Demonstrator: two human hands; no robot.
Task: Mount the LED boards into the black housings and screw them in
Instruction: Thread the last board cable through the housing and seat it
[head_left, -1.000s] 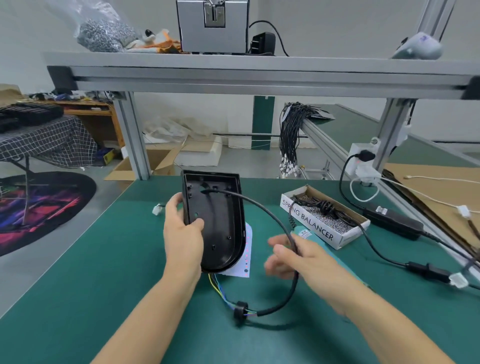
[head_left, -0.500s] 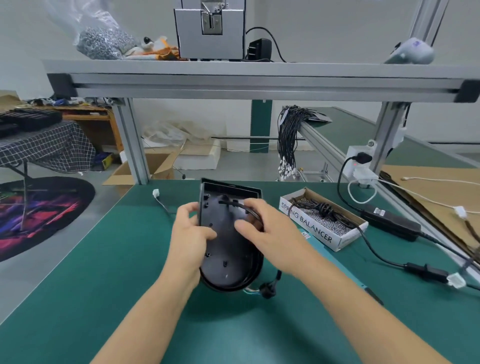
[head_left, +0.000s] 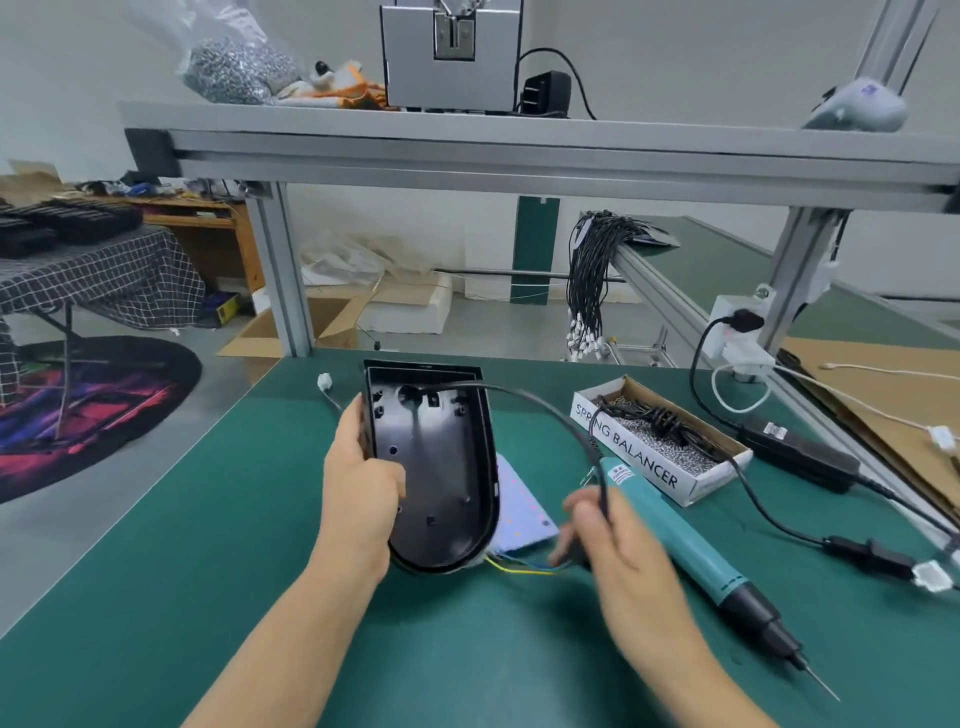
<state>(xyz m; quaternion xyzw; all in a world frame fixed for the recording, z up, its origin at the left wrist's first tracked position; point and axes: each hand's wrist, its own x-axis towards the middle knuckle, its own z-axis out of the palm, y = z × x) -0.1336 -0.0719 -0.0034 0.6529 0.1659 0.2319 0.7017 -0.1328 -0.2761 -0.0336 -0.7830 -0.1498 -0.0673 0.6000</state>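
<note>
Gripping the black housing (head_left: 441, 467) along its left wall, my left hand (head_left: 363, 493) has the thumb hooked over the rim into the hollow and the fingers behind, forearm coming up from below. The shell stands tilted, its rounded end resting on the bench (head_left: 156, 597), open side towards me. It looks like a light, stiff plastic moulding, glossy enough to slip, so the edge seems the sensible hold. Behind its lower right corner the LED board (head_left: 524, 519) lies on the bench, not yet seated; I judge it thin and fragile, best taken by its edges. A black cable (head_left: 545, 410) arcs from the housing's top to my right hand (head_left: 618, 551), which pinches it; coloured wires (head_left: 519, 569) trail below. The hand is blurred. Beside it lies the teal electric screwdriver (head_left: 691, 551).
</note>
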